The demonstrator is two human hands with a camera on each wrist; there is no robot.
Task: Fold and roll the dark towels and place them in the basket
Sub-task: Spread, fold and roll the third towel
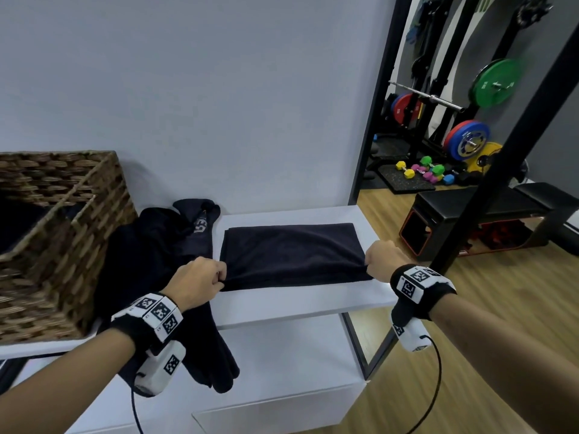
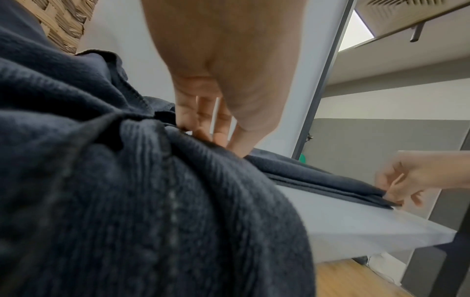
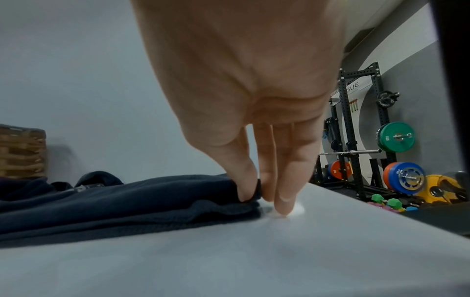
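A dark folded towel (image 1: 291,253) lies flat on the white bench top (image 1: 300,303). My left hand (image 1: 200,281) pinches its near left corner, and my right hand (image 1: 380,261) pinches its near right corner. In the right wrist view the thumb and fingers (image 3: 248,186) nip the towel's (image 3: 127,201) edge at the surface. The left wrist view shows my left fingers (image 2: 203,124) on the fabric and the folded towel (image 2: 318,180) stretched toward my right hand (image 2: 412,180). A heap of other dark towels (image 1: 163,255) lies left of it, next to the wicker basket (image 1: 62,233).
The heap of dark cloth hangs over the bench's front edge (image 1: 213,364). A grey wall stands behind the bench. To the right are a black post (image 1: 507,142), a black gym bench (image 1: 479,214), weight plates (image 1: 495,83) and dumbbells (image 1: 423,170) on a wooden floor.
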